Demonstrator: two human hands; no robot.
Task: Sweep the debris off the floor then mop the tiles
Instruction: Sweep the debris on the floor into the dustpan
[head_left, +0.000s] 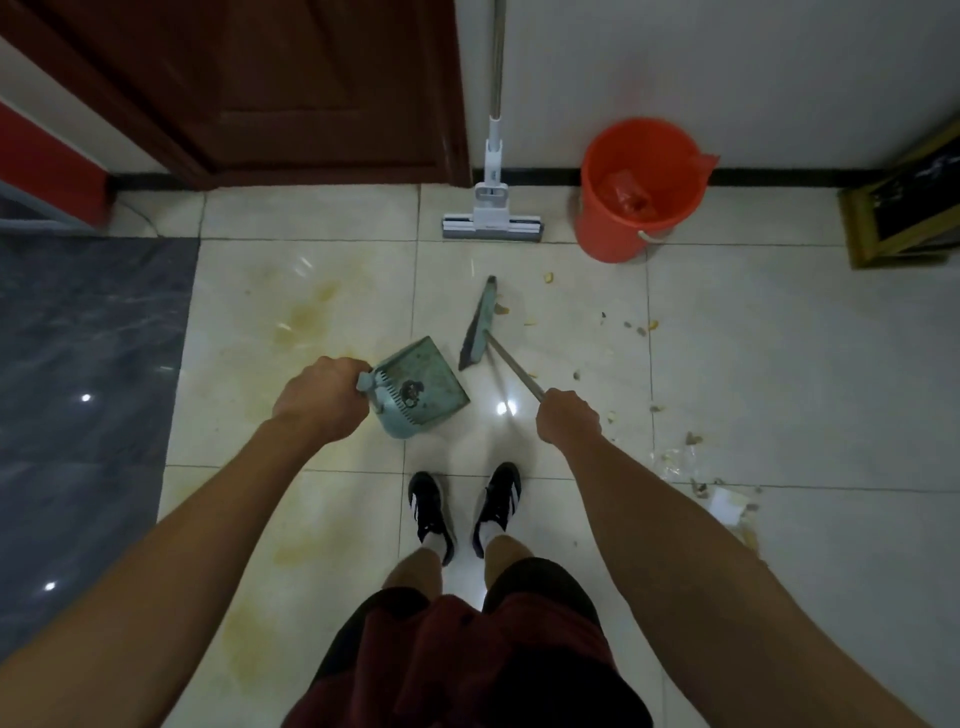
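My left hand (317, 400) grips the handle of a pale green dustpan (421, 384), whose tray holds a small dark clump. My right hand (569, 421) grips the metal handle of a green broom (480, 325); its head stands on the tiles just right of the dustpan. Debris (691, 457), scraps and crumbs, lies scattered over the tiles to the right, and a few bits (501, 309) sit beside the broom head. Yellowish stains (306, 312) mark the tiles on the left. A white sponge mop (493, 221) leans against the far wall.
An orange bucket (610, 228) stands by the wall, right of the mop, with something red inside. A dark wooden door (291, 88) is at the back left. A framed chalkboard (904, 202) leans at the far right. A grey mat (88, 364) covers the floor at left. My feet (462, 509) stand mid-floor.
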